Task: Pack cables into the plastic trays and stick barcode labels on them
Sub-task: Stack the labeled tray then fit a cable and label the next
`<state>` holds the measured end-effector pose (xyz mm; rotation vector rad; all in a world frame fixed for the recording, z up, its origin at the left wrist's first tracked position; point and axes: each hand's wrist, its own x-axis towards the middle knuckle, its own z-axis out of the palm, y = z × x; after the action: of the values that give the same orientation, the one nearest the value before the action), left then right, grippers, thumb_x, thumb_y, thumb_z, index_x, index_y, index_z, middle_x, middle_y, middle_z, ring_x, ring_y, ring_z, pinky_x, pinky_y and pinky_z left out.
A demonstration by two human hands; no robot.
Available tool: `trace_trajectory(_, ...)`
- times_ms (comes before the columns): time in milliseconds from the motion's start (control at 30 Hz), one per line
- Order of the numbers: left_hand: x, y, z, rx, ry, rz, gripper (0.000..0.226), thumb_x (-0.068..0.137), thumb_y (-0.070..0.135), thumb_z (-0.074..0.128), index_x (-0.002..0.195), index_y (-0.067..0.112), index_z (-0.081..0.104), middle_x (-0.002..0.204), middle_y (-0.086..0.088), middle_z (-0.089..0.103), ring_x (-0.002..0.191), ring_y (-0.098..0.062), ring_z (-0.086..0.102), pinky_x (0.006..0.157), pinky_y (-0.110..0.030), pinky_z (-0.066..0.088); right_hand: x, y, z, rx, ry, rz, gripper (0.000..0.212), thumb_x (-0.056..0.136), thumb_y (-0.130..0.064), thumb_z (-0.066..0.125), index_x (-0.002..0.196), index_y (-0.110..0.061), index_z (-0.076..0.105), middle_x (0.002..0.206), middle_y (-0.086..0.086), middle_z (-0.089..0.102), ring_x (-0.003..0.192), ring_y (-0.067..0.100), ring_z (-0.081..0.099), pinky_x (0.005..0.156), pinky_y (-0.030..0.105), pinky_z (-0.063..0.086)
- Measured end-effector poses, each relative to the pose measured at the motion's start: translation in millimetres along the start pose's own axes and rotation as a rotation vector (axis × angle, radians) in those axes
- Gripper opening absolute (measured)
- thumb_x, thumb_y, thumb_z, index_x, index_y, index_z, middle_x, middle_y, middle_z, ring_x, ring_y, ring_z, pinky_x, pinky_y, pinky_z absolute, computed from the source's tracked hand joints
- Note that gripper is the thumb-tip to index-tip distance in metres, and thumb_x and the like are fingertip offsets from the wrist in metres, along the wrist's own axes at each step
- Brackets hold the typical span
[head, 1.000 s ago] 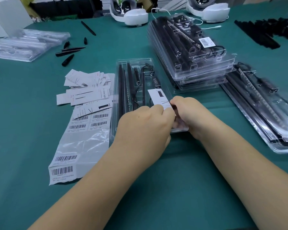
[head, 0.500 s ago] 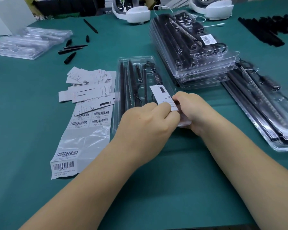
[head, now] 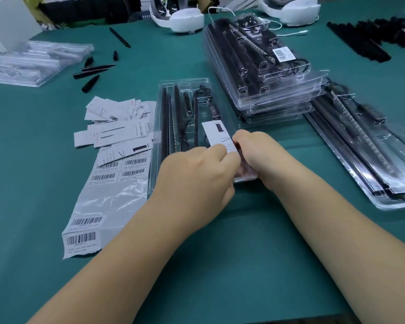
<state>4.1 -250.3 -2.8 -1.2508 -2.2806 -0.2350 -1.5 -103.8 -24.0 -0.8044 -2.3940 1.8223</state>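
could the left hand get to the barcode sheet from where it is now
Probably yes. The barcode sheet lies flat on the green table just left of the tray, with nothing on its near half. But the left hand is busy pinching the white card and would have to let go first.

Clear tray [head: 198, 94] holds black cables [head: 173, 118], flat.

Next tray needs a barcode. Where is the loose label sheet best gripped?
A guess: take the label sheet by its bare glossy middle, coming from its left side. It lies flat; its right edge abuts the open tray, and labels fill both ends.
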Motion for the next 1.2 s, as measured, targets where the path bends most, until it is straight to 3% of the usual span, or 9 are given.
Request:
trace_trajectory(267,-1,1,8,-0.098,-0.006,0.009,0.028,0.055,0.007,0.076,0.055,0.009,0.048,0.052,-0.007,0.048,0.038,-0.024,0.044,0.044,-0.019,0.022,-1,-2,0,0.071,-0.018,-0.02,0.023,0.083,-0.03,0.043,0.075,-0.016,0.06,0.068,0.009,0.057,0.061,0.023,0.049,0.061,0.037,0.039)
trace_trajectory(433,0,-9,10,-0.364,-0.176,-0.136,0.049,0.075,0.062,0.053,0.063,0.016,0.046,0.057,0.007,0.046,0.056,-0.019,0.049,0.051,-0.031,0.037,-4,-1,0,0.021,-0.025,-0.058,0.029,0.084,-0.034,0.054,0.061,-0.017,0.059,0.056,-0.002,0.059,0.052,0.016,0.053,0.056,0.026,0.039)
trace_trajectory(533,2,-18,11,-0.43,-0.106,-0.305,0.04,0.082,0.057,0.046,0.058,0.025,0.046,0.055,0.008,0.046,0.056,-0.01,0.046,0.05,-0.028,0.033,-5,-4,0,0.01,-0.073,-0.069,0.034,0.085,-0.034,0.059,0.057,-0.015,0.058,0.049,0.0,0.058,0.045,0.017,0.054,0.049,0.023,0.042)
trace_trajectory(633,5,-42,20,-0.277,-0.12,-0.527,0.022,0.086,0.049,0.049,0.088,0.027,0.055,0.074,0.01,0.052,0.072,-0.016,0.051,0.058,-0.029,0.034,-9,-5,-7,-0.097,-0.258,-0.099,0.032,0.088,-0.027,0.062,0.061,-0.01,0.058,0.043,-0.002,0.054,0.04,0.012,0.049,0.039,0.019,0.039)
trace_trajectory(800,2,-90,18,-0.523,-0.121,-1.033,0.068,0.083,0.05,0.059,0.138,0.014,0.04,0.117,-0.009,0.056,0.089,-0.022,0.06,0.076,-0.037,0.046,-16,-1,-17,0.042,-0.412,-0.102,0.027,0.088,-0.024,0.062,0.066,-0.01,0.06,0.049,0.0,0.055,0.039,0.004,0.044,0.038,0.016,0.035)
trace_trajectory(900,2,-103,14,-0.699,-0.102,-1.191,0.05,0.083,0.052,0.06,0.116,0.015,0.056,0.087,0.003,0.055,0.069,-0.011,0.057,0.057,-0.028,0.035,-19,-2,-18,0.114,-0.462,-0.148,0.038,0.077,-0.033,0.068,0.087,0.004,0.066,0.074,0.017,0.059,0.056,0.016,0.05,0.049,0.02,0.039)
trace_trajectory(967,3,-108,12,-0.911,-0.074,-1.286,0.037,0.082,0.05,0.062,0.094,0.015,0.059,0.083,-0.002,0.053,0.064,-0.016,0.055,0.065,-0.031,0.04,-21,-1,-18,0.125,-0.522,-0.176,0.065,0.062,-0.041,0.074,0.098,0.013,0.063,0.086,0.022,0.058,0.074,0.027,0.047,0.061,0.028,0.039)
trace_trajectory(1067,3,-109,8,-1.303,-0.079,-1.31,0.029,0.087,0.035,0.063,0.097,0.009,0.067,0.078,-0.007,0.062,0.067,-0.022,0.06,0.073,-0.037,0.055,-25,-2,-19,0.093,-0.627,-0.2,0.036,0.063,-0.035,0.079,0.079,-0.004,0.071,0.073,0.016,0.055,0.062,0.021,0.045,0.054,0.024,0.038)
trace_trajectory(1200,4,-106,1,-1.47,-0.046,-1.238,0.016,0.092,0.017,0.059,0.077,0.011,0.062,0.056,-0.001,0.064,0.046,-0.014,0.062,0.041,-0.023,0.049,-22,-1,-22,0.033,-0.693,-0.128,0.038,0.06,-0.04,0.078,0.08,-0.009,0.07,0.068,0.008,0.059,0.053,0.013,0.051,0.045,0.019,0.043)
